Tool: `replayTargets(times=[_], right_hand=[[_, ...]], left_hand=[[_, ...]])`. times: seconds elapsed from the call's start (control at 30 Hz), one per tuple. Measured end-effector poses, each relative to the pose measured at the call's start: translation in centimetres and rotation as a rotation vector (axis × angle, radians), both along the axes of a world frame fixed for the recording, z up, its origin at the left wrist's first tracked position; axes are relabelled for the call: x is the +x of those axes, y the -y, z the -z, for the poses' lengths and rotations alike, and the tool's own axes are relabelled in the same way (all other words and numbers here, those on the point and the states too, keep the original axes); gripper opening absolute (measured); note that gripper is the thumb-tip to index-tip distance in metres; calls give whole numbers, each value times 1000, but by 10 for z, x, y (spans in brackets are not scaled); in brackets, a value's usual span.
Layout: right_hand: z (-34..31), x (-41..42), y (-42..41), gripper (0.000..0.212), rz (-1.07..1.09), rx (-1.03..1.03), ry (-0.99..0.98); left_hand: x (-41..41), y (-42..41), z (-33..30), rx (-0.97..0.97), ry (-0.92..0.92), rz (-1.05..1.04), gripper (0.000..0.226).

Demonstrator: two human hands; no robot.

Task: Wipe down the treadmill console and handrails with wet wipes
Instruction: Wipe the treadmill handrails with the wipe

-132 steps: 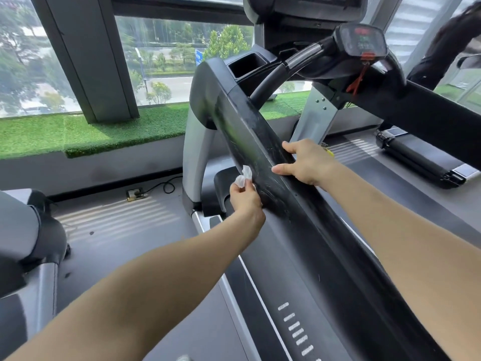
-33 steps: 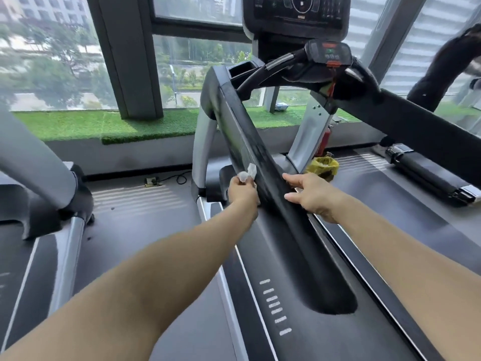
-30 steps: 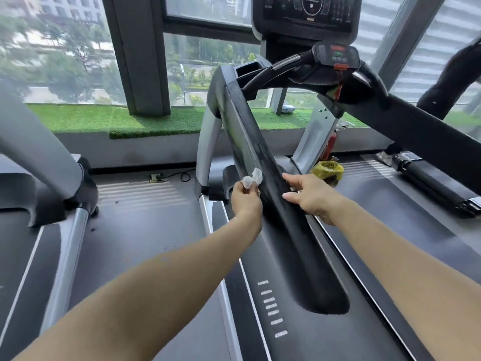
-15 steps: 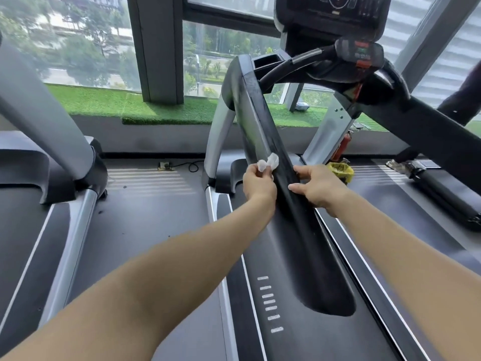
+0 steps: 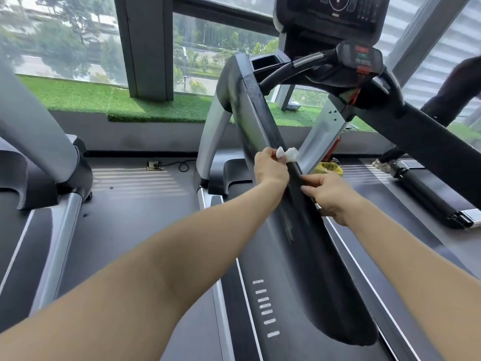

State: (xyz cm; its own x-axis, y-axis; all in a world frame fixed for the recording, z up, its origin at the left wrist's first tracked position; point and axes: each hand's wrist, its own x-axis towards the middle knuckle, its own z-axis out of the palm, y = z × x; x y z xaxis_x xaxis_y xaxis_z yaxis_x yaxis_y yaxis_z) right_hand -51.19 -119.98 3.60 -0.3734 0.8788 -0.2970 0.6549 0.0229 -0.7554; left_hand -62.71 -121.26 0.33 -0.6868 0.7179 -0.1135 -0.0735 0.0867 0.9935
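Observation:
A broad black left handrail (image 5: 263, 118) slopes from the treadmill console (image 5: 330, 14) down toward me. My left hand (image 5: 270, 169) grips a crumpled white wet wipe (image 5: 287, 153) against the rail's left side, about midway along it. My right hand (image 5: 329, 194) holds the rail's right edge just below, with its fingers curled over the edge. The right handrail (image 5: 426, 136) runs off to the lower right. A small panel with a red safety clip (image 5: 361, 57) sits under the console.
The treadmill belt (image 5: 281, 295) lies below the rail. Another treadmill's grey upright (image 5: 33, 118) stands at the left, and a further machine (image 5: 429, 188) at the right. A yellow bag (image 5: 329, 168) lies on the floor ahead. Green turf (image 5: 104, 100) lines the window ledge.
The view has tilted upward and backed off, bringing more of the console into sight. My left hand with the wipe has slid slightly up the rail; my right hand stays on the rail's edge.

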Motion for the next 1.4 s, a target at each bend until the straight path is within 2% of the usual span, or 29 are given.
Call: replayTargets(times=[0.1,0.23,0.33,0.43,0.57,0.8,0.97,1.13,1.27,1.4], right_hand=[[3,1,4,42,-23,56,39],[5,-8,3,31,-70,208,120],[13,-22,-8,39,-75,270,147],[19,-33,-21,49,-66,277,112],[10,-45,-32,25,-100,252,195],[8,-67,-43,24,-71,302,256],[5,-71,-42,22,-57,286,245],[5,-70,-41,22,-75,234,208],[9,-70,-40,25,-79,237,184],[12,-69,-41,32,-89,232,158]], left_hand=[[9,17,11,33,26,-4,21],[53,73,38,124,191,66,22],[45,57,45,146,183,12,20],[10,20,47,102,178,-94,18],[-26,-7,47,38,216,-97,25],[19,60,70,90,443,90,16],[-12,19,73,105,393,18,12],[-59,-36,74,27,358,-76,11],[-59,-38,78,71,464,-60,14],[-22,3,98,100,610,31,16]])
